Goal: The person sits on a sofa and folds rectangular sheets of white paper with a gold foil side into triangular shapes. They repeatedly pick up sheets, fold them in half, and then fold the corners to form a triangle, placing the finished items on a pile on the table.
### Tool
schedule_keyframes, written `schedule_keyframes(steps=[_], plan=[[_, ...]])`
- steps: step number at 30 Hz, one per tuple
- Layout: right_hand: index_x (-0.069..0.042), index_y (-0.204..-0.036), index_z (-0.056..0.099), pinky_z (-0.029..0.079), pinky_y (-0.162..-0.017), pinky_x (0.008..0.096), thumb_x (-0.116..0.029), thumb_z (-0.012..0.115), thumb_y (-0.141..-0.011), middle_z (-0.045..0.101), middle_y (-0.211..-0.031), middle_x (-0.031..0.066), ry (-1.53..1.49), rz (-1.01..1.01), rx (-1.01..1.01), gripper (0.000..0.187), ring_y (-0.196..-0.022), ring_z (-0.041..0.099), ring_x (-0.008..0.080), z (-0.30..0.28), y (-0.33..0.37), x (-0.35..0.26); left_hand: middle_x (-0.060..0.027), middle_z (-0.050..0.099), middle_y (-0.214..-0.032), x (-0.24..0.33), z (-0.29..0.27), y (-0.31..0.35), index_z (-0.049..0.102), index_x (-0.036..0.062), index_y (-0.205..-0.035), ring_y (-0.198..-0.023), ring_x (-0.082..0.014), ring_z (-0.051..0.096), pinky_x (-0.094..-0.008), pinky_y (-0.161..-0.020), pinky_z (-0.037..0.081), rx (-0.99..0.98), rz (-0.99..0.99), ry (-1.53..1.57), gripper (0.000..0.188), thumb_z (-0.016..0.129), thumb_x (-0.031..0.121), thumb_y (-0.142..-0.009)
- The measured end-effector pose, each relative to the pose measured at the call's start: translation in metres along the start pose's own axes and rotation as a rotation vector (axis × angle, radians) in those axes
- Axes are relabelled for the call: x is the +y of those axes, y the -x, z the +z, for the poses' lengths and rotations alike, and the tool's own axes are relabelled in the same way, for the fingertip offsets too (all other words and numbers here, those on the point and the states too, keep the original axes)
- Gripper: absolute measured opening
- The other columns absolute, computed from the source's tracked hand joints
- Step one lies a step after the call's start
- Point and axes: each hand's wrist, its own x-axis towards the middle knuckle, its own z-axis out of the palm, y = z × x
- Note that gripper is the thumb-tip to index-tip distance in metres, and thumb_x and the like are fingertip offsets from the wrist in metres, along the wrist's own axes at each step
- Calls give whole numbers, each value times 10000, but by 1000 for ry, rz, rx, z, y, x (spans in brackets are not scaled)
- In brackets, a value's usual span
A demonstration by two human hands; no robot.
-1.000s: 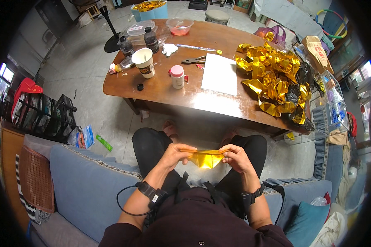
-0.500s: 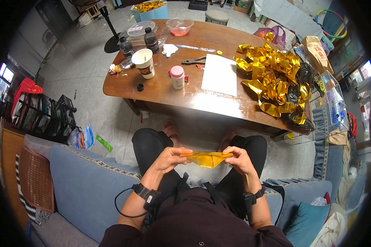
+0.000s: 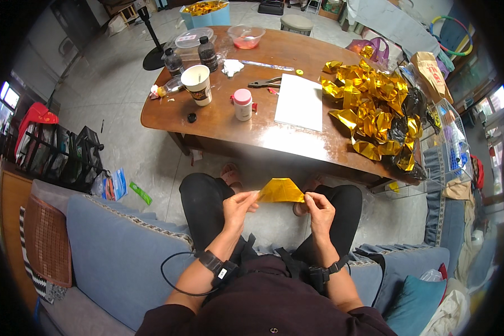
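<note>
A folded sheet of gold foil paper [image 3: 281,191] is stretched between my hands above my lap, its narrower edge pointing away from me. My left hand [image 3: 239,210] pinches its left corner. At the right corner, the thumb and fingertips of my right hand [image 3: 320,214] are closed on the paper. Ahead on the wooden table, a large heap of folded gold foil pieces [image 3: 369,101] lies at the right, partly over a black plastic bag [image 3: 414,102]. A white sheet or pad [image 3: 299,102] rests beside the heap.
On the table stand a paper cup [image 3: 197,85], a pink-lidded white bottle [image 3: 243,105], two dark bottles and pliers [image 3: 264,83]. A clear bowl [image 3: 246,37] sits farther back. Beyond the table, a light blue container [image 3: 206,17] holds gold pieces. A wire rack [image 3: 453,137] adjoins the right end.
The gold foil paper has tilted up, its narrower edge swinging from facing me to facing away. Both hands have turned with it, still holding its ends.
</note>
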Motion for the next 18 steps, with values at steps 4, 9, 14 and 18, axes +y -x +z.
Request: schedule_keyframes(steps=[4, 9, 14, 18], plan=[[13, -942, 670, 438, -583, 218, -50, 700, -791, 628, -830, 38, 238, -199, -26, 166, -666, 564, 102, -2, -1, 7, -82, 668, -804, -7, -4, -8, 680, -33, -961, -619, -118, 623, -221, -564, 501, 27, -14, 2, 216, 688, 145, -839], [6, -919, 678, 475, -652, 242, -8, 737, -724, 641, -842, 100, 400, -379, -97, 204, -728, 614, 175, 3, 4, -3, -85, 671, -827, -8, -12, -15, 676, -27, -989, -650, -126, 636, -222, -578, 511, -43, -93, 0, 235, 688, 154, -839], [-3, -925, 682, 474, -642, 245, -25, 722, -750, 632, -802, 89, 420, -339, -56, 181, -710, 607, 158, 4, 3, -4, -84, 655, -881, -4, -2, -9, 656, -46, -1043, -707, -138, 650, -227, -634, 545, -73, 37, -57, 224, 655, 57, -844], [-1, -927, 682, 474, -635, 248, -36, 713, -765, 626, -784, 84, 427, -301, -25, 168, -688, 605, 154, 2, 0, 0, -72, 644, -944, 3, 6, 1, 669, -30, -1037, -738, -140, 655, -237, -660, 561, -93, 304, -318, 216, 642, -10, -824]])
